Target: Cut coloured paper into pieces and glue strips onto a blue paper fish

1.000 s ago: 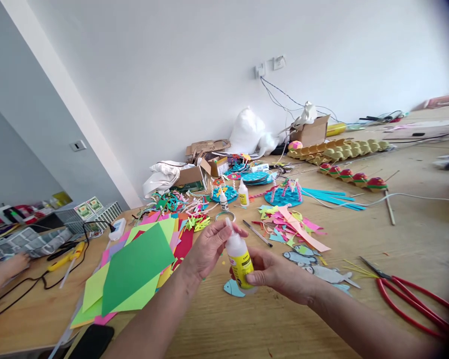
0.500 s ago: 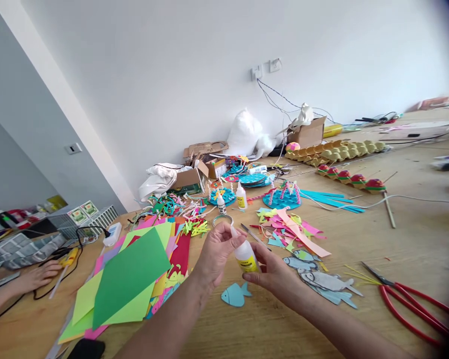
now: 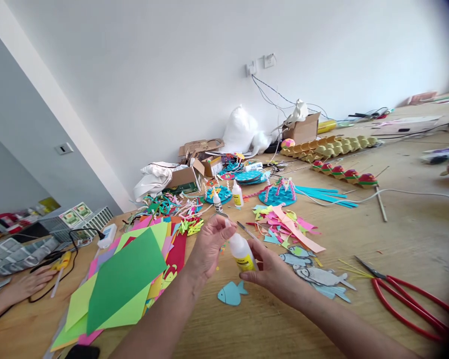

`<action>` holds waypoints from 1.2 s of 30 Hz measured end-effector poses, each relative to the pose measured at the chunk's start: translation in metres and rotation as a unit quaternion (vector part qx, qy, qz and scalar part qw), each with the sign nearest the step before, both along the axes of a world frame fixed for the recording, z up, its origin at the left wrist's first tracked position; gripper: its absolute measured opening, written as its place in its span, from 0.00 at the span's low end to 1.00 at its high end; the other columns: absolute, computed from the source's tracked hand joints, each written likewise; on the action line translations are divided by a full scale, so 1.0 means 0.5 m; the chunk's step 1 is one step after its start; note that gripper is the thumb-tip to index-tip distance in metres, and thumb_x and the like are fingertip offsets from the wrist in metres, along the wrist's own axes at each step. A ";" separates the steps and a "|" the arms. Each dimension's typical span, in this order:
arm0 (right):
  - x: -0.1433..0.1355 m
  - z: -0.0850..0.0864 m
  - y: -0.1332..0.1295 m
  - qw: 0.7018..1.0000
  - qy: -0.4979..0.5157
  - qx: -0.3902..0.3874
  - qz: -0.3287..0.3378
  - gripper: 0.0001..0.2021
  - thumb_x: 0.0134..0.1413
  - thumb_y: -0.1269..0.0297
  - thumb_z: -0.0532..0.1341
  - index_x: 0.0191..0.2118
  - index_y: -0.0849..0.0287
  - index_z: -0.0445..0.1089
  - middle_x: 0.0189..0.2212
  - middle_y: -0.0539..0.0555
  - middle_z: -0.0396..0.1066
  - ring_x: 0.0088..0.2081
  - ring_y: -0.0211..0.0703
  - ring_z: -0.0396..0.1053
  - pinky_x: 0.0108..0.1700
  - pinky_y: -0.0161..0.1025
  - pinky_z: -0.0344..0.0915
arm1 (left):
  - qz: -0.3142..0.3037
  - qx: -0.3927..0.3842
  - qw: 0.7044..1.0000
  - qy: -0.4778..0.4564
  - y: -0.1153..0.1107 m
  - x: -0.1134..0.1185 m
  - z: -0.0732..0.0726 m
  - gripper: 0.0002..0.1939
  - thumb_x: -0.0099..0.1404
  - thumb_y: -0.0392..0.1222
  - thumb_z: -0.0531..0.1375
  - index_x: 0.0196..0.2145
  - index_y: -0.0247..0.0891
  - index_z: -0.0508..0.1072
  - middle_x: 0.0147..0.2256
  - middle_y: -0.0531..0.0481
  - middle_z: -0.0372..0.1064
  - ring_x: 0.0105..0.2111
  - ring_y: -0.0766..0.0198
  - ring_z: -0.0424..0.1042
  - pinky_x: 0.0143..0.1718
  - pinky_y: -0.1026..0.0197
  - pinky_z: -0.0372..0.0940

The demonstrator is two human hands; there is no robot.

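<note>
A white glue bottle (image 3: 242, 253) with a yellow label is held tilted above the table, near the middle of the view. My right hand (image 3: 264, 264) is wrapped round the bottle's body from the right. The fingers of my left hand (image 3: 213, 242) pinch the bottle's nozzle at the top. Below both hands a blue paper fish (image 3: 231, 293) lies flat on the wood. To the right, grey and blue paper fish (image 3: 320, 275) overlap in a pile, beside scissors (image 3: 404, 299) with red handles.
Coloured paper sheets (image 3: 125, 279) are stacked on the left. Paper scraps (image 3: 284, 224) and two more glue bottles stand beyond my hands. Another person's hand (image 3: 37, 281) rests at far left by a yellow glue gun (image 3: 62, 262). Egg cartons (image 3: 336, 147) lie at back right.
The whole view has shifted slightly, so things appear a little further left. Both hands keep hold of the bottle, with little change in their grip.
</note>
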State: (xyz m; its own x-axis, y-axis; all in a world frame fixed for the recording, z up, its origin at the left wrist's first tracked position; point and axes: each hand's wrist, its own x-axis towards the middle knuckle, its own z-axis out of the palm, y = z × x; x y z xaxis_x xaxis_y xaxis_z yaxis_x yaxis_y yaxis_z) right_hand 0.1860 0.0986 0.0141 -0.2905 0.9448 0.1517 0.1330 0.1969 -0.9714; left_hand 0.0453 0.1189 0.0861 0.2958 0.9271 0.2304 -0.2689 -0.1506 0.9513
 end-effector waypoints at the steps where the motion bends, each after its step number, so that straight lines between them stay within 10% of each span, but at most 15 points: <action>1: 0.000 0.001 -0.001 1.000 -0.013 0.002 -0.011 0.20 0.35 0.67 0.65 0.39 0.57 0.60 0.34 0.50 0.66 0.38 0.46 0.64 0.37 0.42 0.63 | 0.013 0.007 0.999 -0.030 0.000 0.002 0.006 0.06 0.50 0.38 0.63 0.24 0.36 0.68 0.27 0.53 0.65 0.30 0.69 0.62 0.34 0.66 0.56; 10: 0.001 -0.005 0.004 1.000 0.010 0.000 -0.023 0.22 0.36 0.67 0.64 0.42 0.56 0.60 0.39 0.52 0.66 0.42 0.47 0.64 0.42 0.44 0.63 | 0.094 0.012 0.990 -0.104 0.028 -0.033 0.033 0.04 0.50 0.38 0.62 0.25 0.36 0.71 0.30 0.54 0.67 0.27 0.74 0.62 0.33 0.68 0.58; 36: 0.056 0.007 0.044 0.971 0.107 0.053 -0.208 0.23 0.36 0.56 0.65 0.39 0.56 0.57 0.39 0.56 0.66 0.42 0.51 0.65 0.38 0.46 0.64 | -0.002 -0.030 0.968 0.251 0.152 0.021 -0.167 0.05 0.48 0.39 0.58 0.23 0.36 0.64 0.20 0.54 0.63 0.21 0.69 0.63 0.25 0.65 0.58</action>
